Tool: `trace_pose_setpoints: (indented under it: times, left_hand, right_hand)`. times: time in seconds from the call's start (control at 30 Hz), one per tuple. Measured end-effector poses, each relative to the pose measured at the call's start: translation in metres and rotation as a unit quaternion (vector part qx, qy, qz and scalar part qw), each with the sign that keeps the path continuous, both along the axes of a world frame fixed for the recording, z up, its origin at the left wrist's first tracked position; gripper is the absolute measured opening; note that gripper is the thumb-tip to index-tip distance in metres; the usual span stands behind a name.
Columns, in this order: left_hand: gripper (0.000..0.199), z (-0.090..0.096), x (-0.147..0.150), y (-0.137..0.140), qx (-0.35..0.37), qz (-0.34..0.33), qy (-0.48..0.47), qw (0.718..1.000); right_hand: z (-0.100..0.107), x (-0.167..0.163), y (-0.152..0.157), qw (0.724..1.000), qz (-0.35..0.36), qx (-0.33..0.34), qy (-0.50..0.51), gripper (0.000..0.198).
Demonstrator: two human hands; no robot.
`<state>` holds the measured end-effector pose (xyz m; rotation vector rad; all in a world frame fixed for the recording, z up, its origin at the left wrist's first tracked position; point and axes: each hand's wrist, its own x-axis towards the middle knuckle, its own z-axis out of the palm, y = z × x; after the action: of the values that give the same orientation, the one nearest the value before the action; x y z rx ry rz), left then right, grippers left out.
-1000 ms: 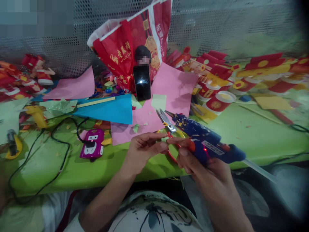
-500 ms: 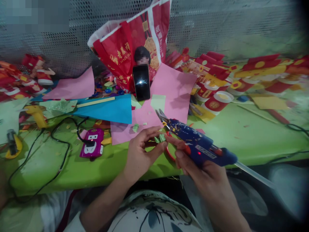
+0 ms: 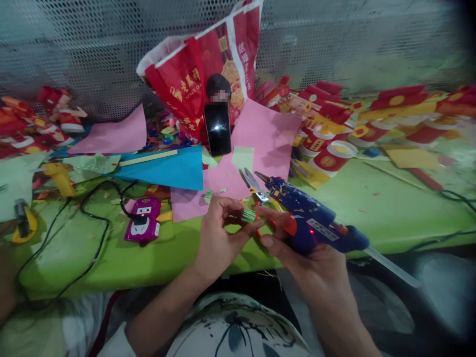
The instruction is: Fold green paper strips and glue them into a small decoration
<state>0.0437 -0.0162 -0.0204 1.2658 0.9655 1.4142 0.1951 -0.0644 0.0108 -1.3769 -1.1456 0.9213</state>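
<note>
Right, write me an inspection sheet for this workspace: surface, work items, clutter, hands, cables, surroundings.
Surface: green table, strewn with small scraps.
Work items: green-striped piece; blue glue gun, red light on, glue stick protruding from its back; scissors lying beyond the hands.
Clutter: pink paper, blue sheet, yellow cutter, red cup.
Hands: left hand pinches the piece; right hand grips the gun, a fingertip close to the piece, contact unclear.
Cables: black cable loops near a purple socket block, which has a plug in it.
Surroundings: red bag, upright phone, perforated panel behind.
</note>
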Motion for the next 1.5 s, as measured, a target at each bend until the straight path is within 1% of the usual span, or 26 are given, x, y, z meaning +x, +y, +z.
trace_pose_setpoints:
  times: [0.1,0.23,0.37,0.43,0.57,0.63,0.7,0.77,0.83,0.9,0.97,1.07,1.13,1.23,1.4,1.5]
  left_hand:
    - [0.041,-0.004,0.000,0.000,0.017,0.005,0.042,0.999]
    - [0.032,-0.004,0.000,0.000,0.021,-0.002,0.069,0.997]
    - [0.031,-0.003,-0.001,-0.002,0.032,-0.005,0.098,0.995]
    - [0.032,-0.003,-0.002,-0.004,0.052,-0.010,0.117,0.992]
    - [0.025,0.002,-0.005,-0.007,0.087,-0.027,0.162,0.982]
    - [0.028,0.007,-0.009,-0.007,0.091,-0.061,0.165,0.980]
    - [0.034,0.013,-0.014,-0.005,0.079,-0.113,0.139,0.981]
    - [0.030,0.018,-0.018,-0.001,0.055,-0.158,0.098,0.981]
    - [0.021,0.019,-0.019,0.002,0.029,-0.175,0.060,0.982]
    - [0.019,0.018,-0.019,0.005,0.010,-0.171,0.034,0.985]
    - [0.019,0.016,-0.017,0.006,0.002,-0.148,0.015,0.989]
    - [0.018,0.013,-0.015,0.007,0.012,-0.091,-0.008,0.996]
    - [0.021,0.012,-0.015,0.006,0.021,-0.075,-0.017,0.997]
    - [0.023,0.010,-0.015,0.004,0.036,-0.081,-0.004,0.996]
    - [0.021,0.006,-0.014,0.000,0.069,-0.081,0.044,0.993]
    - [0.021,0.002,-0.014,0.001,0.098,-0.068,0.066,0.991]
  right_hand:
    - [-0.008,-0.001,0.002,1.000,-0.002,0.016,-0.011,0.035]
    - [-0.014,-0.001,0.003,0.999,0.003,0.020,-0.031,0.034]
    - [-0.013,-0.001,0.005,0.999,-0.001,0.028,-0.028,0.029]
    - [-0.011,-0.001,0.006,0.999,-0.006,0.036,-0.017,0.024]
    - [-0.007,-0.001,0.007,0.999,-0.019,0.028,0.003,0.020]
    - [-0.005,0.000,0.008,0.999,-0.023,0.014,0.028,0.020]
    - [-0.004,0.000,0.008,0.998,-0.037,0.000,0.059,0.022]
    - [-0.004,0.000,0.008,0.995,-0.053,-0.002,0.083,0.024]
    - [-0.005,0.000,0.010,0.993,-0.064,0.005,0.098,0.025]
    - [-0.005,-0.001,0.011,0.991,-0.069,0.003,0.113,0.026]
    - [-0.004,-0.002,0.013,0.990,-0.063,0.000,0.127,0.024]
    - [-0.001,-0.001,0.014,0.992,-0.038,0.000,0.124,0.022]
    - [0.000,-0.002,0.014,0.993,-0.023,-0.016,0.117,0.024]
    - [0.000,-0.004,0.015,0.991,-0.013,-0.041,0.128,0.030]
    - [-0.001,-0.005,0.015,0.989,-0.023,-0.047,0.137,0.032]
    - [-0.001,-0.004,0.014,0.988,-0.034,-0.049,0.143,0.035]
